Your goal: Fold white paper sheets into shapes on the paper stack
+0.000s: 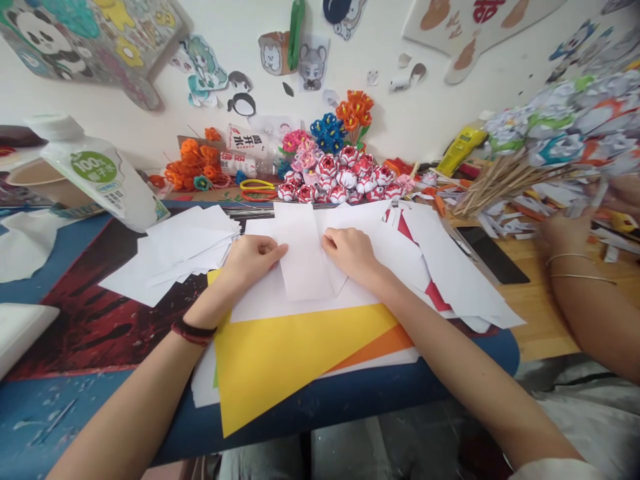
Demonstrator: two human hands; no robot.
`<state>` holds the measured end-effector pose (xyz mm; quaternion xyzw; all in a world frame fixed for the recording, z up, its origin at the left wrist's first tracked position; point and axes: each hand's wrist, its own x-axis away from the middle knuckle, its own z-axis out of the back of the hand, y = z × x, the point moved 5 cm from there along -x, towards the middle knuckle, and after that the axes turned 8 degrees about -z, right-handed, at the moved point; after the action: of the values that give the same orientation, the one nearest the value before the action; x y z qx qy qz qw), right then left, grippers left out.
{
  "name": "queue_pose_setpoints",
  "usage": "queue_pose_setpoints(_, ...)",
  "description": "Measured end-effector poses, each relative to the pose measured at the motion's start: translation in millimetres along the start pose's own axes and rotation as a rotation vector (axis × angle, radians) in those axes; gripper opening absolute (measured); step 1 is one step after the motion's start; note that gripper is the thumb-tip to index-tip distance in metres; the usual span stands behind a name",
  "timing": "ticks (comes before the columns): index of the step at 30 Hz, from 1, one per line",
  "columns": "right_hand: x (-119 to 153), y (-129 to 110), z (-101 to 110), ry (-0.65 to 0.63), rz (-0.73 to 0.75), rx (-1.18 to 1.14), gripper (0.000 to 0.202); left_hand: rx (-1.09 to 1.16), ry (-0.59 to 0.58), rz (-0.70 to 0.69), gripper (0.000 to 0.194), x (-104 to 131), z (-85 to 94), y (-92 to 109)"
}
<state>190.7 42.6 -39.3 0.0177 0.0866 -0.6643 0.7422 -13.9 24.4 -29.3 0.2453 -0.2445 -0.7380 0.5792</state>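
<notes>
A white sheet of paper (pixel 303 267) stands up a little between my two hands, over other white sheets. My left hand (pixel 255 259) is closed, thumb against the fingers, at the sheet's left edge. On its right side my right hand (pixel 353 252) is closed with curled fingers at the edge, near a slanting flap. Both sets of fingertips are partly hidden. Beneath lie a yellow sheet (pixel 280 360) and an orange sheet (pixel 373 348). A pile of white paper pieces (pixel 175 243) is left of my left hand; larger white sheets (pixel 445 253) lie to the right.
A white bottle (pixel 103 177) stands at the left. Red-and-white paper flowers (pixel 345 177) line the back by the wall. A dark phone (pixel 493 255) lies at the right, near another person's arm (pixel 585 287) and a bunch of paper flowers on sticks (pixel 560 133).
</notes>
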Motion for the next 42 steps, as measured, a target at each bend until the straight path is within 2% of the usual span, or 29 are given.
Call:
queue_pose_setpoints(3, 3.7, -0.5, 1.1, 0.000, 0.008, -0.025, 0.027, 0.063, -0.049, 0.023, 0.048, 1.0, -1.4, -1.5)
queue_pose_setpoints(7, 8.7, -3.0, 2.0, 0.015, 0.014, -0.036, 0.025, 0.102, -0.097, 0.027, 0.042, 2.8, -3.5, -3.6)
queue_pose_setpoints(12, 15.0, -5.2, 3.6, 0.082, 0.056, -0.039, 0.023, 0.047, -0.088, 0.032, 0.035, 3.2, -3.2, -2.8)
queue_pose_setpoints(21, 15.4, -4.7, 2.1, 0.071, 0.081, -0.030, 0.022, 0.105, -0.133, -0.017, 0.034, 7.9, -4.0, -3.4)
queue_pose_setpoints(25, 16.3, -3.1, 7.2, 0.078, 0.080, -0.042, 0.024, 0.079, -0.115, -0.023, 0.036, 8.3, -0.3, -0.2)
queue_pose_setpoints(32, 24.5, -1.2, 12.0, -0.025, -0.036, 0.040, 0.039, 0.099, -0.139, -0.056, 0.045, 9.8, -2.2, 1.1)
queue_pose_setpoints(42, 28.4, -7.4, 5.3, -0.039, -0.022, 0.071, 0.044, 0.066, -0.141, -0.039, 0.046, 14.4, -4.3, 6.2)
